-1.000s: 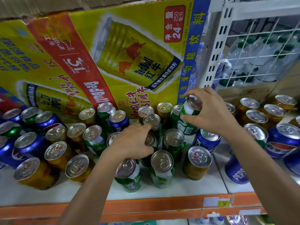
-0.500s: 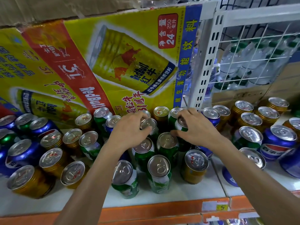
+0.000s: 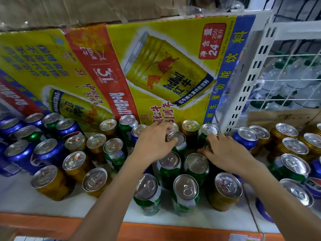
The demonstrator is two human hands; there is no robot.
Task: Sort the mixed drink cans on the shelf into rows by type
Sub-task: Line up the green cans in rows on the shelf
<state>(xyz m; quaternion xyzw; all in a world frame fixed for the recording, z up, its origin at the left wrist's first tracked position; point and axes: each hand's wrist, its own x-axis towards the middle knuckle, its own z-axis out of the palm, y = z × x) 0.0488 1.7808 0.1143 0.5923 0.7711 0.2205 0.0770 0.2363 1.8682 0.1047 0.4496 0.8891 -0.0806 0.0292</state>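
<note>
Tall green-and-white aluminium cans (image 3: 185, 204) with silver tops fill the near middle. Ribbed gold metal cans (image 3: 52, 186) stand at left and far right, and glossy blue cans (image 3: 19, 157) carry a red-white-blue roundel. Behind them, the yellow cardboard carton (image 3: 156, 49) bears a red diagonal band, a blue side strip and pictures of gold cans. The white shelf board (image 3: 20, 202) has an orange front edge.

The head-worn camera is looking forward and down onto the shelf (image 3: 17, 197). It is sitting close above the cans (image 3: 185, 186).

White shelf (image 3: 19, 199) with an orange front edge; gold cans (image 3: 52, 186), green cans (image 3: 184, 202) and blue cans (image 3: 19, 157) stand mixed across it; a yellow carton (image 3: 165, 70) seemingly stands along its back edge.
</note>
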